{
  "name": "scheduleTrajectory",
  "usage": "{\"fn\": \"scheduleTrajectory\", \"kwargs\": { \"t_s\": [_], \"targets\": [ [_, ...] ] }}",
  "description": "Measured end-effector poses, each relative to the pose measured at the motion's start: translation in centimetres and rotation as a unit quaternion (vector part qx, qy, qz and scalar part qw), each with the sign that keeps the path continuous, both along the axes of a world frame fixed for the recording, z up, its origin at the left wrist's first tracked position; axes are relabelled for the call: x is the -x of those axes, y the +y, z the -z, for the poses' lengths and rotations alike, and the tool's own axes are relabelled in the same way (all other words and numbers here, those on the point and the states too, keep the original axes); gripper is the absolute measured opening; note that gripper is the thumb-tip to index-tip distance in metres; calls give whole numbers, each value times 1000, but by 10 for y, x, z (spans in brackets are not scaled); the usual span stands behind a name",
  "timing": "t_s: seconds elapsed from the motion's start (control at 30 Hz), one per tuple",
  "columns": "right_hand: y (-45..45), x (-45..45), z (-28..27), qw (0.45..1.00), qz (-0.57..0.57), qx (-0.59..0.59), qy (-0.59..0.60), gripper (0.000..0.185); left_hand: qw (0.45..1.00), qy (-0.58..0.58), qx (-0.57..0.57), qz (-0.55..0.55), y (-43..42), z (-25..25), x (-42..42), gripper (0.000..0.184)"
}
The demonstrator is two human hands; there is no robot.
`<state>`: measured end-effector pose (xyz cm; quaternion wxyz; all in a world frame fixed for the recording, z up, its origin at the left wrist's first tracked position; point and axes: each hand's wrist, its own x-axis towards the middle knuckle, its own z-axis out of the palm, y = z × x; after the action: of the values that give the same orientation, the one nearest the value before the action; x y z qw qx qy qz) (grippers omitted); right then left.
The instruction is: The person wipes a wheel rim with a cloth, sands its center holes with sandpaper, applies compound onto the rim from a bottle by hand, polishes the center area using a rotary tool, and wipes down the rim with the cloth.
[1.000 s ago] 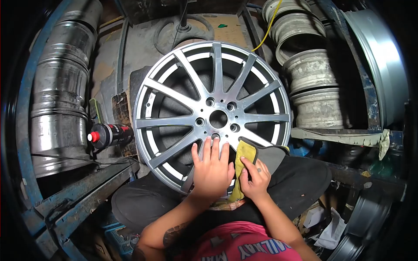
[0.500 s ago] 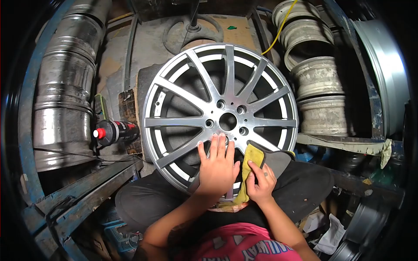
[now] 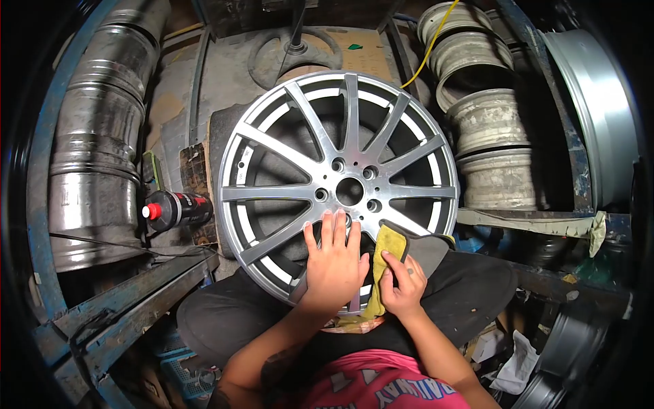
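Wheel [image 3: 351, 158], silver and many-spoked, lay face up in the middle of the view, its near edge by the person's crossed legs [image 3: 470, 283]. The left hand [image 3: 334, 269] was palm down over its near spokes, fingertips at the near part of the hub, close to the nearest bolt hole. Those fingers were straight and slightly apart, with the thumb out to the side and nothing gripped; how firmly the palm pressed could not be told.

Just right of it, the right hand [image 3: 407, 286] had its thumb and fingers closed on a yellow cloth [image 3: 391, 247], above the wheel's near right part. Its fingers were bent and close together, and one wore a ring [image 3: 410, 270]. The cloth's upper end reached toward the hub, while its lower part hung down past the near rim. A grey cloth [image 3: 430, 253] lay under the right hand's side, across the rim's edge.

Left of the wheel, a dark bottle [image 3: 185, 208] with a red cap [image 3: 152, 211] lay on its side. Beyond the far rim stood a round, spoked handwheel [image 3: 332, 49]. Stacked rims flanked both sides, shiny ones [image 3: 95, 204] at left and dull ones [image 3: 497, 178] at right.
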<state>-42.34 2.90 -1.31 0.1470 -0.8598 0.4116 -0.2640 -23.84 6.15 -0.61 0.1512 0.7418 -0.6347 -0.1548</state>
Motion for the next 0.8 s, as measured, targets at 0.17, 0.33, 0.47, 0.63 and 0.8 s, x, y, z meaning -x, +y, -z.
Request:
{"fn": "scheduleTrajectory", "kwargs": {
  "t_s": [0.17,0.33,0.47,0.63,0.8],
  "targets": [
    [0,0,1,1000,4,8,1,39,1000,7,1,2,0,1,0,65],
    [3,1,-2,1000,7,-20,8,36,1000,-7,17,-20,-2,-3,1,69],
    [3,1,-3,1000,9,-24,12,36,999,-27,6,-24,-6,0,2,73],
    [0,-1,2,1000,2,22,-8,39,999,-28,2,-17,-6,1,-1,75],
    [0,0,0,1000,5,14,-2,40,1000,-25,11,-9,-4,6,0,74]
  ]
}}
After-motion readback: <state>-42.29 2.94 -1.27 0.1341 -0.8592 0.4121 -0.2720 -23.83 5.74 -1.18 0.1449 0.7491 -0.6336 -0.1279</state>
